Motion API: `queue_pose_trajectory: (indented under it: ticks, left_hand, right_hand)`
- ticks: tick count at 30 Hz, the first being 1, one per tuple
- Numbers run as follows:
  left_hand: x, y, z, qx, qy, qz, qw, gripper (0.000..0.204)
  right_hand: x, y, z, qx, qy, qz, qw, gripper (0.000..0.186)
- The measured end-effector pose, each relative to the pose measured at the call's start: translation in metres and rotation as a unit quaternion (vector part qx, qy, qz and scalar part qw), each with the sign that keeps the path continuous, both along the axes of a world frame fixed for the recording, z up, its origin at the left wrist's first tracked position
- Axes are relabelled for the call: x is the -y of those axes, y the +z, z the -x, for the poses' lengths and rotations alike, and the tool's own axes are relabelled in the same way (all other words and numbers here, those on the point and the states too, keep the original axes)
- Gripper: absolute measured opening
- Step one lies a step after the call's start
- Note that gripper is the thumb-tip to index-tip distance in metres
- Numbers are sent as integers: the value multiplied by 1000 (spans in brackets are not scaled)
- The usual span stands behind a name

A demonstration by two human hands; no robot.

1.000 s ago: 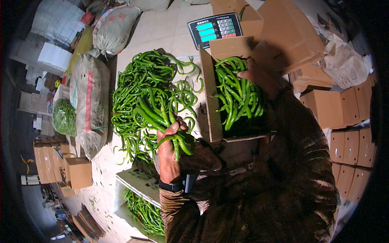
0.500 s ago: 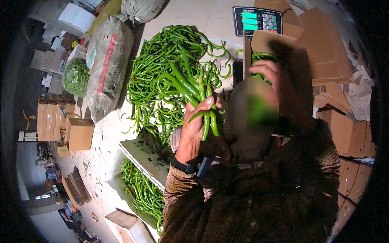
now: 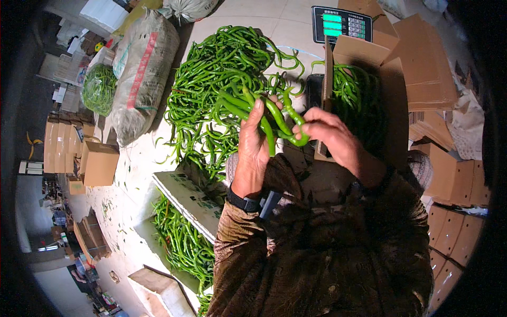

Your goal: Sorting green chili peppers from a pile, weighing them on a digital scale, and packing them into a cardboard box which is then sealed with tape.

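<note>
As left fingers (image 3: 256, 111) grip long green peppers (image 3: 277, 114), right fingers (image 3: 316, 128) pinch curled green pepper (image 3: 294, 113); brown cardboard box (image 3: 358, 49), two o'clock.

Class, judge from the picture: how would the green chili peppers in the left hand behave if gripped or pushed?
Probably slippery: the green chili peppers have glossy skins. Likely fairly stiff, jutting unsupported from the left hand. Their bends may limit rolling.

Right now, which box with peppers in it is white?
The pepper-filled box by the left sleeve, lower left; the pepper carton near the scale display is brown cardboard.
</note>
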State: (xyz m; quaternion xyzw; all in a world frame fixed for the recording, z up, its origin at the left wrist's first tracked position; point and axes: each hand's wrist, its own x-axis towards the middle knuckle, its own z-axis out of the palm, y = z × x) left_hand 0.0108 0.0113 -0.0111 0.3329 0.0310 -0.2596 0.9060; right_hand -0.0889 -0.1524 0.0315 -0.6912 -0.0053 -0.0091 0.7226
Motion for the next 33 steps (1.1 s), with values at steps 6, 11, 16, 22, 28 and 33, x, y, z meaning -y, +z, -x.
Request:
queue_pose_trajectory:
  ticks: [6,11,16,22,28,33]
  left_hand:
    - [13,7,5,-14,-23,30,999,29]
    - [15,13,11,45,52,-55,996,21]
    - [23,16,15,41,68,-42,996,12]
    - [21,22,15,97,4,21,995,41]
    - [8,12,7,41,-9,62,997,42]
    - [14,9,10,51,31,-32,998,33]
  right_hand:
    - [-2,-14,2,-92,-8,-154,984,18]
    - [-33,17,14,54,-223,249,941,29]
    - [-37,4,12,74,-118,498,856,19]
    - [-2,10,-1,-159,30,45,986,22]
    - [29,56,-5,-85,15,-1,996,34]
    - [-68,71,2,-30,125,-214,968,23]
